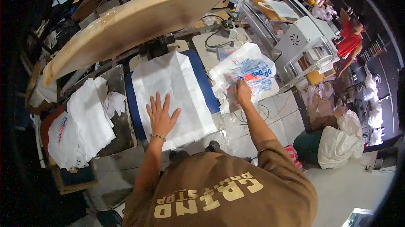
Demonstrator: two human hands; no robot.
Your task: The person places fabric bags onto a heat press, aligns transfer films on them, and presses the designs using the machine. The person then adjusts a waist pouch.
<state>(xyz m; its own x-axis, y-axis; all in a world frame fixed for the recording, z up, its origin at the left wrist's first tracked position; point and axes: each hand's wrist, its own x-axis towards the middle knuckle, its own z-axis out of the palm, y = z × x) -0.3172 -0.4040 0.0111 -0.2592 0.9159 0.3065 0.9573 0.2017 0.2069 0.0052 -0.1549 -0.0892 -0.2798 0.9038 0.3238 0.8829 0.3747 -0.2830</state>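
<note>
right hand [241,92]: fingertips hidden | brown shirt [236,189]: cut off at bottom | blue pad [201,77]: middle covered

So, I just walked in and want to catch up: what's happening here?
The person's left hand lies flat, fingers spread, on a white sheet of material over a blue pad. Their right hand is at the near edge of a pile of blue-and-red printed sheets; whether its fingers grip one is unclear. More white pieces, one visibly printed, lie to the left. Someone in a red top is off to the far right.
</note>
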